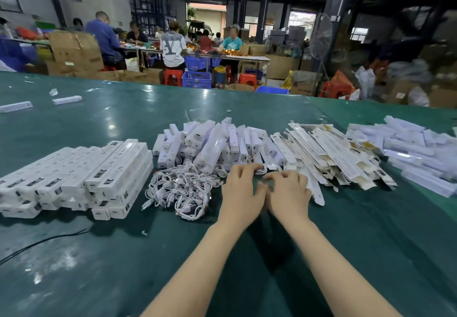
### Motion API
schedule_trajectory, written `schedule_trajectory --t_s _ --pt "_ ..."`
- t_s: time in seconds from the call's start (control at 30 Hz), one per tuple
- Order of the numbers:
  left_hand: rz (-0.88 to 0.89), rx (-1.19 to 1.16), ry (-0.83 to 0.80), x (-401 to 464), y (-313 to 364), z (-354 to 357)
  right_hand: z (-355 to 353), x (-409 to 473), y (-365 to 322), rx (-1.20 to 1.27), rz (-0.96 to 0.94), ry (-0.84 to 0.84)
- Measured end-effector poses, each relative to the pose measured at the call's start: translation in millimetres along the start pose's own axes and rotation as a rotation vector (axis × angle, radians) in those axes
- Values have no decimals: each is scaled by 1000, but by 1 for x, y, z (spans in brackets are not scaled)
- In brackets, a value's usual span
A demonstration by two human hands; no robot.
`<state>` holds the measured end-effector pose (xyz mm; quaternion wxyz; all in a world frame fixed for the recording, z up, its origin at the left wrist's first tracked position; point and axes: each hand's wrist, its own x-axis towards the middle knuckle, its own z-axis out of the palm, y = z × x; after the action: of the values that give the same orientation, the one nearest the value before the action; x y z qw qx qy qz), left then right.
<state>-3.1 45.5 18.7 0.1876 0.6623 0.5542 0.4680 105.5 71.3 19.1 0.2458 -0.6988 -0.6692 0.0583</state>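
Left hand (241,189) and right hand (288,190) touch at centre, fingers curled; grip indeterminate. White cable (261,171) judged light, limp; pinch its loop.

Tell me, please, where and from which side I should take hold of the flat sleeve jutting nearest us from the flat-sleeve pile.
Probably by its rounded free end, from the near side: the flat sleeve juts out of the pile of flat sleeves onto the green table, its far part buried, so pinch the tip and draw it out lengthwise.
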Motion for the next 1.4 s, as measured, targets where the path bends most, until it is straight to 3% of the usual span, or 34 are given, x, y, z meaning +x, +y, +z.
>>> schedule_trajectory --t_s 0.1,0.27,0.33,0.53,0.73,0.87,1.0,1.17,1.3,1.4 --pt "29 -31 -20 -6 -12 11 -6 3 20 -41 26 40" --pt "73 -60 58 -4 -25 4 1 11 31 -247 90 -180" --pt "52 -86 63 -6 -26 4 7 12 32 -296 127 -151" --pt "52 -116 79 -7 -27 6 4 13 45 -313 151 143" --pt "42 -146 53 -7 -27 7 0 15 57 -274 183 -73" --pt "34 -151 26 -7 -26 6 -4 19 60 -296 209 52" --pt "24 -145 6 -7 -25 7 -4 18 57 -398 191 65" --pt "-26 -176 7 -8 -25 6 -10 15 60 -255 207 176" --pt "-26 -183 0 -8 -26 7 -12 8 62 -275 280 -1" --pt "-53 -214 2 -8 -27 6 -16 5 59 -288 260 34"
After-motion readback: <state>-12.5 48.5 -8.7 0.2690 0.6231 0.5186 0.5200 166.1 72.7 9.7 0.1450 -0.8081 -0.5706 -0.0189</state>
